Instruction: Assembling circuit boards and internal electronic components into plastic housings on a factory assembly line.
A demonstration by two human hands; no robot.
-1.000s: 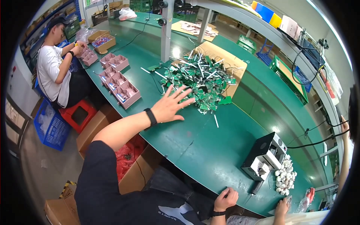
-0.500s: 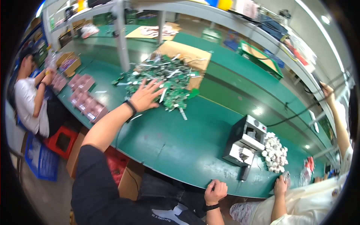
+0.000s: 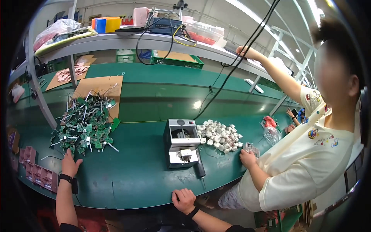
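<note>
Head view: the left hand (image 3: 70,164) lies flat on the green table (image 3: 139,174), fingers spread and gripping nothing, its tips just short of the pile of circuit boards (image 3: 85,125) at its 1 o'clock. The right hand (image 3: 184,200) is curled in a fist on the table's near edge (whether it clasps anything, I cannot tell), with the grey machine (image 3: 181,143) at its 12 o'clock. White parts (image 3: 218,135) lie at the machine's 3 o'clock.

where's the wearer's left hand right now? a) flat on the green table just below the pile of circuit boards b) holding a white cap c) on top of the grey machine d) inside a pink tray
a: the left hand lies on the green table at the near edge of the pile of circuit boards, away from the grey machine.
</note>
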